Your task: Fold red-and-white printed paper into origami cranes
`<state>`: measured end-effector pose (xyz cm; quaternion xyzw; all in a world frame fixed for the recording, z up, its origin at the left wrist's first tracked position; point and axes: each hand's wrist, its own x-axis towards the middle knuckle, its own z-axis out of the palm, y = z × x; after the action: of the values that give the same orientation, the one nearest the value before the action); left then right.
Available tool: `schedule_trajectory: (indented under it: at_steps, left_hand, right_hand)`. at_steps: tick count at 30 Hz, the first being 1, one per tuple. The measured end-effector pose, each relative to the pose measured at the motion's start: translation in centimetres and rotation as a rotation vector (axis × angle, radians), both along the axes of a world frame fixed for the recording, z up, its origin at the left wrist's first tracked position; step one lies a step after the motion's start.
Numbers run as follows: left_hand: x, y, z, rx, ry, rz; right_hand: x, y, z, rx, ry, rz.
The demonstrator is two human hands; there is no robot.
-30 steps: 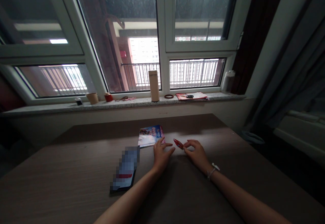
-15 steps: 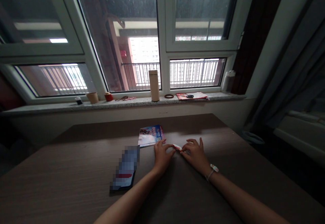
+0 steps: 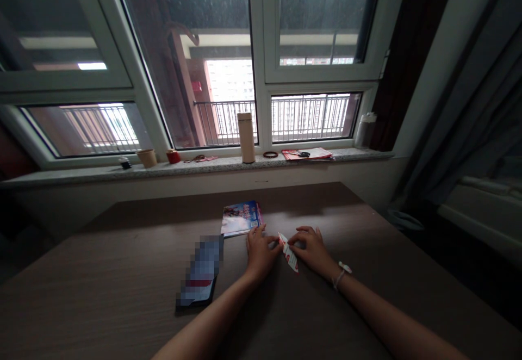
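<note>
- A small dark bottle (image 3: pixel 125 162) stands toward the left end of the windowsill (image 3: pixel 85 176), with a tan cup (image 3: pixel 147 158) and a red spool-like object (image 3: pixel 173 156) beside it.
- A dark phone-like slab (image 3: pixel 199 273), its face pixelated, lies slantwise on the left half of the desk (image 3: pixel 114 262), well short of the far left corner.
- A dark, cord-like item (image 3: pixel 198 159) lies near the sill's front edge.
- A blue and pink booklet (image 3: pixel 240 217) lies near the middle of the desk's far edge.
- A beige flask (image 3: pixel 246 138) stands upright on the sill.
- The left hand (image 3: pixel 261 251) has its thumb and forefinger pinching the upper left edge of the folded paper.
- A dark ring (image 3: pixel 269 154) lies on the sill.
- The folded paper (image 3: pixel 291 258), white with red marks, slants between both hands, below the middle of the desk's far edge.
- The right hand (image 3: pixel 312 250), a bracelet (image 3: pixel 338 277) at its wrist, pinches the paper's upper right side between thumb and forefinger.
- Red and white sheets (image 3: pixel 320 155) lie toward the sill's right end, black-handled scissors (image 3: pixel 304 154) on top.
- A pale bottle (image 3: pixel 366 130) stands beyond them.
</note>
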<state>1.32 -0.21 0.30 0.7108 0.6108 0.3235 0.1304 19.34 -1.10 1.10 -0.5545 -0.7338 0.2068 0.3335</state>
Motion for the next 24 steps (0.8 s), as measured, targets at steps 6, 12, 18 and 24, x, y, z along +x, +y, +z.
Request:
schedule_trajectory:
  at_steps: [6, 12, 18, 24]
  left_hand:
    - [0.0, -0.1, 0.0, 0.025, 0.017, -0.005]
    - [0.2, -0.4, 0.5, -0.023, 0.041, -0.015]
    - [-0.1, -0.4, 0.7, -0.032, 0.083, -0.035]
    - [-0.3, -0.4, 1.0, -0.024, 0.124, -0.073]
  right_hand:
    - [0.3, 0.6, -0.8, 0.007, -0.009, -0.009]
    - [0.4, 0.8, -1.0, 0.016, -0.027, -0.019]
    - [0.1, 0.4, -0.6, 0.026, -0.073, -0.030]
    - [0.0, 0.4, -0.4, 0.016, -0.111, -0.020]
